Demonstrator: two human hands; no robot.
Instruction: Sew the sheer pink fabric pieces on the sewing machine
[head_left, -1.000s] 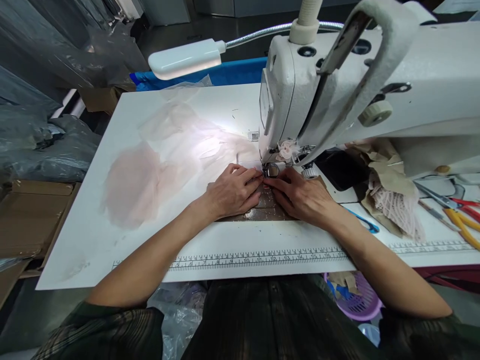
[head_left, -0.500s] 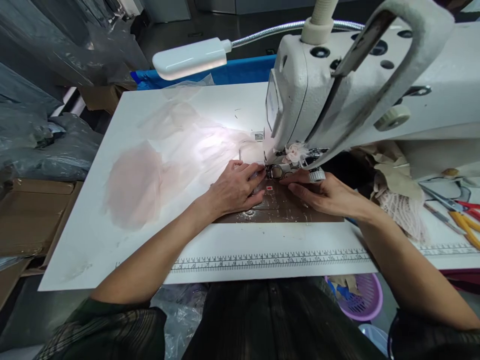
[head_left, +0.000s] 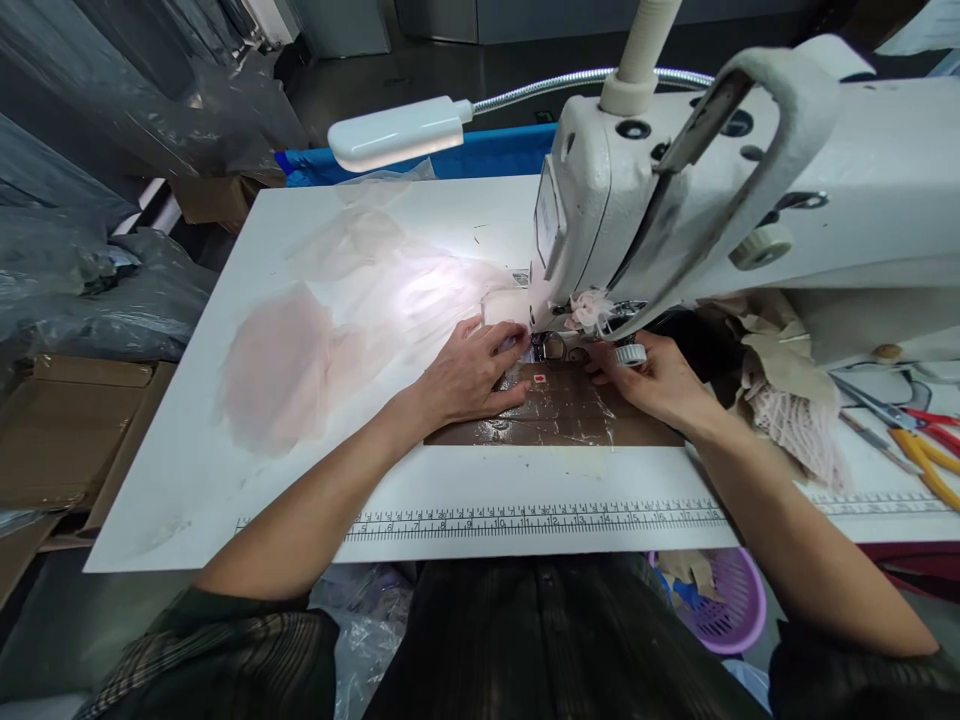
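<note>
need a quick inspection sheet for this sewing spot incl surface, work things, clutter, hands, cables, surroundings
Surface: white tabletop with glossy brown panel and printed black ruler scale along near edge.
Work things: white sewing machine; sheer pale-pink fabric spread to its left.
Clutter: yellow-handled scissors, crumpled beige scraps at right.
Hands: left hand palm down, right hand with fingertips partly hidden; grip unclear.
Cables: silver flexible lamp neck; power cord not identifiable.
Surroundings: brown cardboard boxes at left, purple plastic basket below the tabletop.
</note>
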